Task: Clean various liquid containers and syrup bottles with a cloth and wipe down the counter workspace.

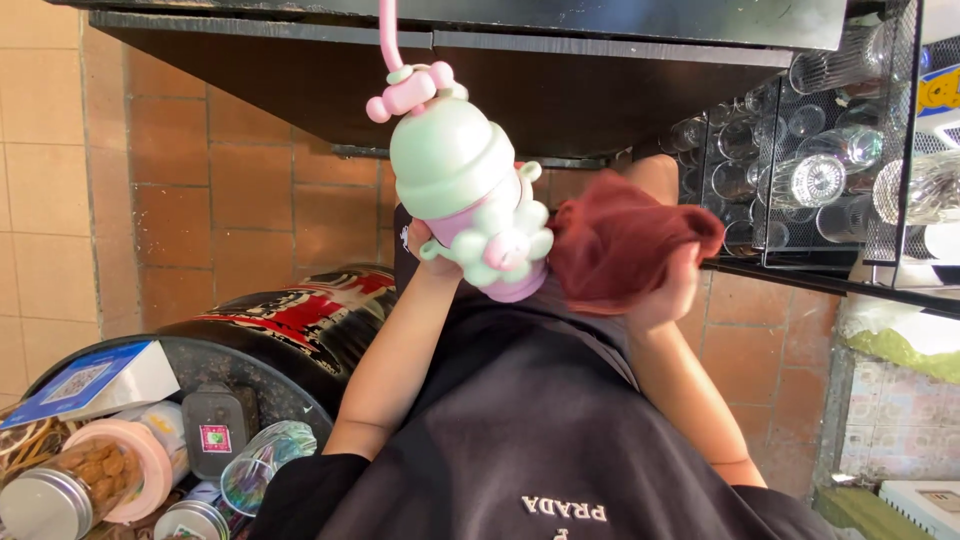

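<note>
Head view looks down on a person in a black shirt, seen upside down. Only a few fingertips of the left hand show, curled around the lower part of a bottle; the rest of that hand is hidden behind it. The right hand is covered by red hair, so whether its fingers are spread or closed cannot be told. The bottle is smooth plastic, with a mint green domed cap, a pink body, rounded cartoon shapes on its side and a pink strap that runs out of the top edge. It is held up in the air in front of the shirt, near the middle of the view. At lower left, partly cut off, sit a clear glass, a jar of brown snacks with a metal lid and a blue card. A wire rack of shiny glasses stands at the upper right. Brown tiles cover the wall and floor.
</note>
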